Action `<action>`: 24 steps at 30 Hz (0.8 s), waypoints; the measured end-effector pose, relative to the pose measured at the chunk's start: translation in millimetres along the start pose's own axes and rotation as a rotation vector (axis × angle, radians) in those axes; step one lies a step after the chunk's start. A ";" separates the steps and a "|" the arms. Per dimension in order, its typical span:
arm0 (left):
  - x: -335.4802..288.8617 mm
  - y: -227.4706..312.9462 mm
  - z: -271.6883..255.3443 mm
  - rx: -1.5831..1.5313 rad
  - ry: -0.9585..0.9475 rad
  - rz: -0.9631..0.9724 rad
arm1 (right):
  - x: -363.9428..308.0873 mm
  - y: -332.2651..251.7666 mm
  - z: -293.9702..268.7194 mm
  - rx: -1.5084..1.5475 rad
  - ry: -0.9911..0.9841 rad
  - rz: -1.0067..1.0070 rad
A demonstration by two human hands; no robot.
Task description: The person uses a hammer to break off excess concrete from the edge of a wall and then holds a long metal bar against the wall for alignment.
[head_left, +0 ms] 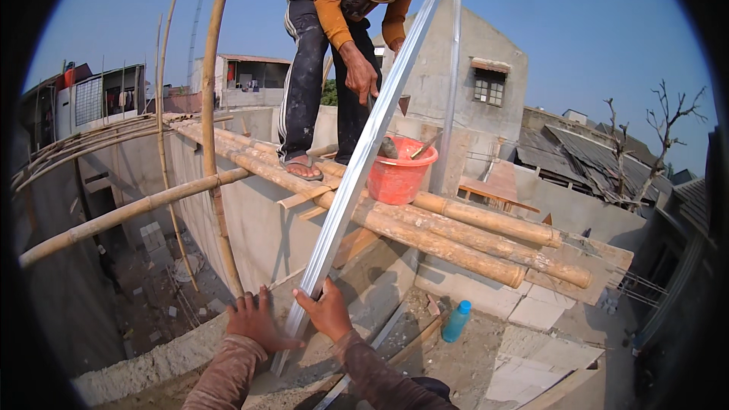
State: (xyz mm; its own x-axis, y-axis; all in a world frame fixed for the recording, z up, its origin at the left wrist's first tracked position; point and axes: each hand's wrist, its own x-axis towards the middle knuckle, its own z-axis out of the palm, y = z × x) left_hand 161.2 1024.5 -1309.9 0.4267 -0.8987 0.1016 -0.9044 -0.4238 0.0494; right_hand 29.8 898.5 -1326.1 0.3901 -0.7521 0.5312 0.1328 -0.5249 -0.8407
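A long silver metal profile [364, 152] slants up from the top of a rough concrete wall [175, 353], past another person, to the upper edge of the view. My right hand [326, 313] grips its lower part from the right, thumb on the near face. Left of the profile's foot, my left hand [258, 323] lies with fingers spread on the wall top, its thumb side close to the metal. Whether that thumb touches the profile I cannot tell. A second silver profile [454, 61] joins the first at the top and drops down behind the red bucket [395, 178].
Another person [319, 68] in orange sleeves bends over bamboo poles [440, 239], one hand [361, 76] beside the profile. The red bucket holds tools. A blue bottle [456, 322] stands low right. Upright bamboo [210, 106] rises at left, beside a deep drop to rubble [163, 288].
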 end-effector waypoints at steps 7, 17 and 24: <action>1.8 7.7 -12.7 -0.033 -0.008 -0.018 | 5.8 -0.5 0.8 0.026 -0.010 0.011; 7.8 20.2 -4.6 0.051 0.073 -0.039 | -19.6 -11.9 -62.6 -0.246 0.010 -0.027; 14.3 15.8 12.8 0.119 0.153 -0.011 | -110.0 19.5 -220.6 -0.611 0.081 0.097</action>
State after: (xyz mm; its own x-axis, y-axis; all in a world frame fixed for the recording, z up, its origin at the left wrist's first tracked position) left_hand 153.0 1003.5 -1320.4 0.4237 -0.8699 0.2523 -0.8894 -0.4523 -0.0660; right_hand -211.5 883.1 -1377.8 0.3012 -0.8228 0.4820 -0.4542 -0.5683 -0.6862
